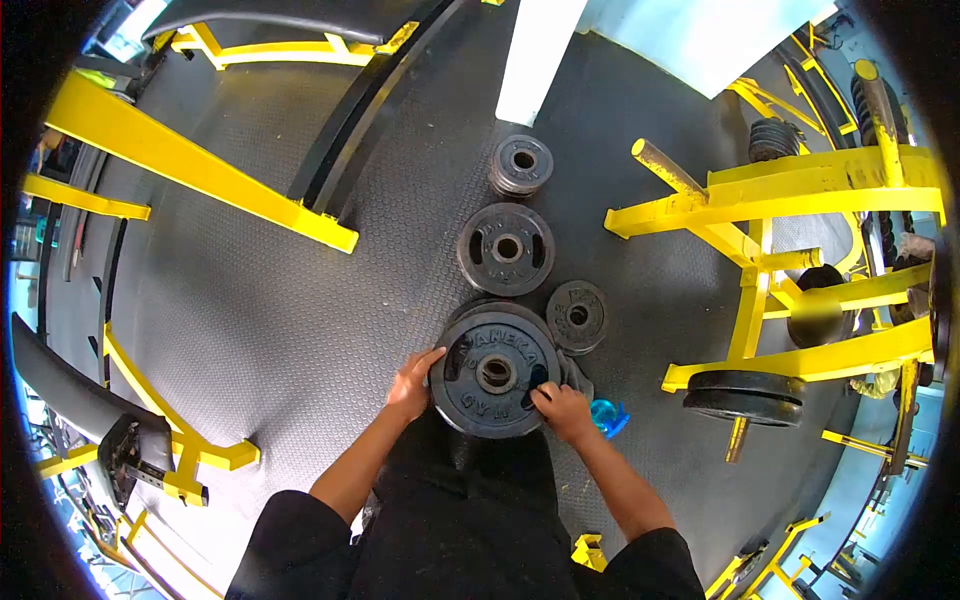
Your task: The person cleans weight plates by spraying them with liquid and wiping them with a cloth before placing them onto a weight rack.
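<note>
A large black weight plate (492,412) with raised lettering lies face up at the top of a stack in front of my legs. My left hand (408,388) grips its left rim, fingertips at the edge by the left slot. On the opposite side, my right hand (564,411) is closed at the right slot, with the fingers partly hidden in it. Beneath, the edge of another plate (485,306) shows along the far side. A smaller plate (578,316) sits close by on the right, near a grey cloth (577,378).
Farther ahead stand a slotted plate stack (506,279) and a smaller stack (522,187), before a white post (538,60). A blue bottle (608,418) is by my right wrist. Yellow racks stand right (740,340) and left (200,150) on the black rubber floor (300,330).
</note>
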{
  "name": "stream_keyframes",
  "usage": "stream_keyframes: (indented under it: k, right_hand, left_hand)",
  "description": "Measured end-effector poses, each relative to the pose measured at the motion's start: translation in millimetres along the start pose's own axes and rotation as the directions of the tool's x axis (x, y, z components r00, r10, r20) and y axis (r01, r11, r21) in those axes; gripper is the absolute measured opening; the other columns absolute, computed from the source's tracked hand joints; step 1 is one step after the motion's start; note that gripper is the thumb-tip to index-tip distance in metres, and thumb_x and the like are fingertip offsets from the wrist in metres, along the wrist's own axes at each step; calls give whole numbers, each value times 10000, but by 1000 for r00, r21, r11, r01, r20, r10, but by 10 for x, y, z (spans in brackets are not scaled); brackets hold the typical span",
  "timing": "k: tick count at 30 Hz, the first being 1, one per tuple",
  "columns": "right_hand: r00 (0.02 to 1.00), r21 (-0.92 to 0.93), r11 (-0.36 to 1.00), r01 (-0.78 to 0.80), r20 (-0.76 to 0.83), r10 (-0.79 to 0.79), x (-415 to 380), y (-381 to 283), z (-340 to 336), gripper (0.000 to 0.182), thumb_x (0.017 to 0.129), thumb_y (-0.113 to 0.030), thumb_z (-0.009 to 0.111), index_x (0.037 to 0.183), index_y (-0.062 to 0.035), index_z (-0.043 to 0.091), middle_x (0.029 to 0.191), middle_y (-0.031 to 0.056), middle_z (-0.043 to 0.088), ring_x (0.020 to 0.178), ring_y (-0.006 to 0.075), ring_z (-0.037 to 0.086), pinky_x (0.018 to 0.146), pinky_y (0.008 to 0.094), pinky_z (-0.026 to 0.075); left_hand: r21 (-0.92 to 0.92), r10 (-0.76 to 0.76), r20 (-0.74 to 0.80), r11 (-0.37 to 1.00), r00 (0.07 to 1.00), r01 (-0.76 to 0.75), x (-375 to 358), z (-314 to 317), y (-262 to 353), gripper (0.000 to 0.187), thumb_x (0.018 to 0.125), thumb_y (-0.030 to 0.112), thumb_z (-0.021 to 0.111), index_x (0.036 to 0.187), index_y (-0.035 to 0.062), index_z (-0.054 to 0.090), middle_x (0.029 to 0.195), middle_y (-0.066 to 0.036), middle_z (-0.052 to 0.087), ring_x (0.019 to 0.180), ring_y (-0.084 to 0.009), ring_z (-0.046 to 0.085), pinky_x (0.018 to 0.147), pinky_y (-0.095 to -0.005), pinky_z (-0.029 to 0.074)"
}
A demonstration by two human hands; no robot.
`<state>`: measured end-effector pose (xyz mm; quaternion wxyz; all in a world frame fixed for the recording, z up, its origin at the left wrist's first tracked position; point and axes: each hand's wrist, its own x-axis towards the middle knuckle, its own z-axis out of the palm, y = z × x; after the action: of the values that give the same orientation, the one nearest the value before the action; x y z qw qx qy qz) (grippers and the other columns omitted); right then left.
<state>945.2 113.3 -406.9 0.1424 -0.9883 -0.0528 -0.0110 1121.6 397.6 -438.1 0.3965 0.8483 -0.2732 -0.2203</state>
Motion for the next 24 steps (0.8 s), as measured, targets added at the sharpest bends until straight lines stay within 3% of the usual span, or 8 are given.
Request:
stream_keyframes:
  k: [6,10,14,16,20,24]
  right_hand:
    - [964,-19,1000,15,265,-10,42,136,-78,206,802,-138,608,1003,-165,574,963,62,514,688,248,622,543,395,524]
    - [927,32,999,32,372,-42,40,133,37,214,810,-126,607,1014,-144,547,968,91,497,667,271,635,537,416,526]
    - [942,25,1000,-3,337,-5,-37,56,128,199,805,-115,620,998,-138,580,955,74,511,641,265,626,547,413,522]
    - [962,57,998,-11,275,-5,-45,57,153,208,815,-103,599,1009,-139,536,949,92,495,627,268,632,521,406,526]
    - [964,62,998,-30,264,12,-97,13,234,241,812,-86,605,1041,-146,561,965,83,508,647,259,632,521,407,525]
    - [962,65,992,-105,259,85,-122,-43,240,319,810,-85,603,1124,-141,620,1028,57,561,747,255,660,616,400,552]
  left_hand:
    - [145,-26,108,989,994,10,99,-22,10,608,790,-67,612,1333,184,499,1288,-145,555,1170,-370,572,974,-451,502]
    - [165,32,65,985,997,-42,107,58,-37,614,779,-93,587,1318,183,481,1257,-139,548,1149,-381,574,959,-465,503]
    - [169,53,53,984,997,-61,93,76,-122,623,766,-93,594,1312,185,478,1268,-133,546,1149,-389,573,951,-466,503]
    - [172,55,65,983,996,-65,122,62,-126,623,763,-97,592,1308,185,482,1279,-131,546,1151,-389,572,948,-467,503]
    - [218,150,18,964,989,-150,185,43,-188,592,774,-79,593,1297,181,498,1300,-118,557,1151,-365,579,956,-470,491]
    - [284,248,-4,929,969,-237,235,44,-306,545,795,-46,595,1285,178,514,1293,-101,573,1160,-339,581,961,-474,482]
